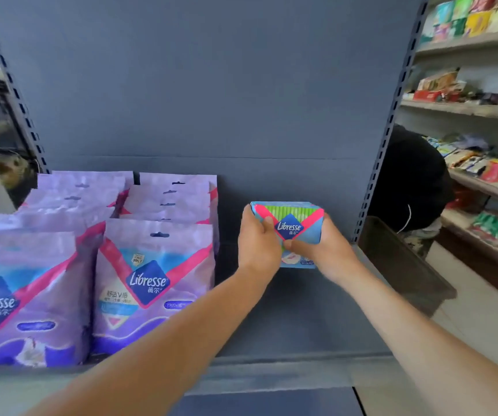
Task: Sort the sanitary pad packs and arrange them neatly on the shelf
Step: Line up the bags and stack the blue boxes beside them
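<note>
A small blue Libresse pad pack [294, 219] with green and pink stripes stands upright on the right part of the grey shelf [286, 319]. My left hand [258, 243] grips its left side and my right hand [324, 247] grips its right side and lower front. It may be a stack of thin packs; I cannot tell. Two rows of large purple Libresse packs [154, 283] stand on the shelf's left half, one behind another.
The grey back panel [211, 85] and perforated uprights [389, 130] bound the shelf. A dark brown crate [404, 265] sits on the floor to the right. A person in black [410, 181] crouches beside snack shelves [482, 181] further right.
</note>
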Motion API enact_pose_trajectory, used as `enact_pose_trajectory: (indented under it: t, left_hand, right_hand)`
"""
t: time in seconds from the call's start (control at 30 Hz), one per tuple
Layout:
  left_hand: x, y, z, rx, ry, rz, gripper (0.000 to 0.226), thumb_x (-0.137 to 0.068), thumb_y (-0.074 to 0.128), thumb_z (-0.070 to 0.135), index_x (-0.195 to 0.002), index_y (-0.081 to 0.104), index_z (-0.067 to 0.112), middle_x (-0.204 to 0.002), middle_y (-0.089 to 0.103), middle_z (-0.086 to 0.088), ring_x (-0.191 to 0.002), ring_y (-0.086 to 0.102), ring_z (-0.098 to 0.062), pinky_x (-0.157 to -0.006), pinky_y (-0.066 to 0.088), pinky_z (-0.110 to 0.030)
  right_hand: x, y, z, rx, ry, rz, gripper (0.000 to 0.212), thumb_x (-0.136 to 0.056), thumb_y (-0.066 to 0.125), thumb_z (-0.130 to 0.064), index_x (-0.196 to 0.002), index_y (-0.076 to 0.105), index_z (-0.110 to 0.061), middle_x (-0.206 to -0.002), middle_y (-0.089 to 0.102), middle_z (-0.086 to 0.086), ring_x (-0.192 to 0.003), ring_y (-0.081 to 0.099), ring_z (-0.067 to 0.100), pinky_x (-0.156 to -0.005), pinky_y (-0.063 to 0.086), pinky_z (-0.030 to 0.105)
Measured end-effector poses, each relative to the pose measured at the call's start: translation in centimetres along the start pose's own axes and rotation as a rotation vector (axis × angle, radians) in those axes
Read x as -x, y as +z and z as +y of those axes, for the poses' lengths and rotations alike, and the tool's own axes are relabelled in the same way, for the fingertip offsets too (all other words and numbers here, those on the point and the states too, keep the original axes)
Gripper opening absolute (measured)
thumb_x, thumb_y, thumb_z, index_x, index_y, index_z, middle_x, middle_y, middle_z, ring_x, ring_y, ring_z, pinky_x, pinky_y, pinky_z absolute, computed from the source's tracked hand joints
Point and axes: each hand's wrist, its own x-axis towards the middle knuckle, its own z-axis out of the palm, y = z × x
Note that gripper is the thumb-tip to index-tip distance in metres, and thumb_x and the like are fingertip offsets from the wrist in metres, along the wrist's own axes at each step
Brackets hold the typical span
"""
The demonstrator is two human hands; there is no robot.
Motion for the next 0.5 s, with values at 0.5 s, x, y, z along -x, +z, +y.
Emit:
enact_pose_trajectory:
  t: [0.5]
  left_hand:
    - [-5.0, -0.2, -5.0, -0.138, -0.017, 0.347, 0.034, -0.1, 0.037, 0.004, -0.132, 0.048, 0.005, -0.132, 0.054, -0.008, -0.122, 0.052, -0.02, -0.1, 0.04, -0.027]
  right_hand:
    - [-4.2, 6.5, 1.5, 0.15, -0.038, 0.047, 0.086, -0.054, 0.084, -0.051, -0.128, 0.046, -0.03, -0.116, 0.06, -0.004, -0.104, 0.061, 0.017, -0.084, 0.052, 0.034]
